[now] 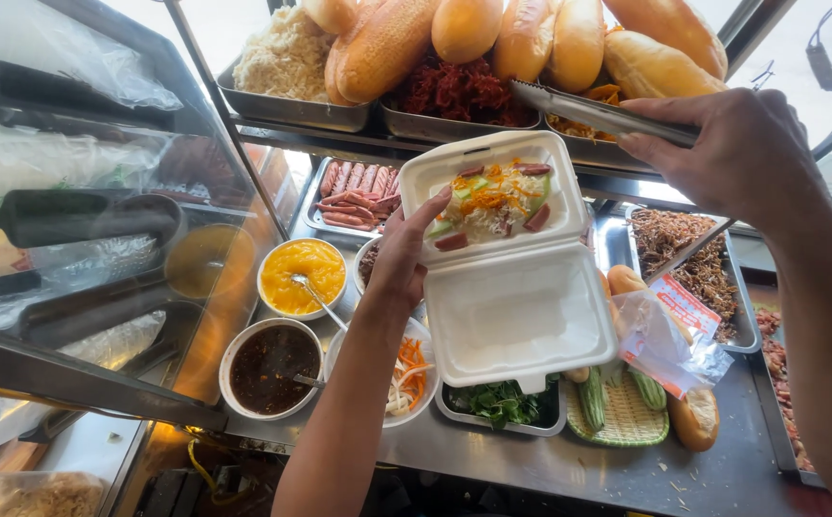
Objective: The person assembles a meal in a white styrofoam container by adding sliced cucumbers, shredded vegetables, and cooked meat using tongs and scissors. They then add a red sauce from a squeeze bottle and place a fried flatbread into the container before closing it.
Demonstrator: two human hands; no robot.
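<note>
The left hand (pixel 399 257) should keep the open white food box (pixel 507 278) flat while the right hand (pixel 732 153) squeezes the metal tongs (pixel 598 113) gently.

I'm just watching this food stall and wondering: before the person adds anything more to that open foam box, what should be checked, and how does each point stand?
1. Foam box held steady: ok, the left hand grips its left edge.
2. Lid open and out of the way: ok, it hangs down toward the person.
3. Room left in the box: ok, the filling sits well inside the rim.
4. Tongs in hand: ok, the right hand holds them.
5. Tongs carrying food: cannot tell, the tips lie among the trays.
6. Red shredded topping in reach: ok, its tray is right beside the tongs.
</note>
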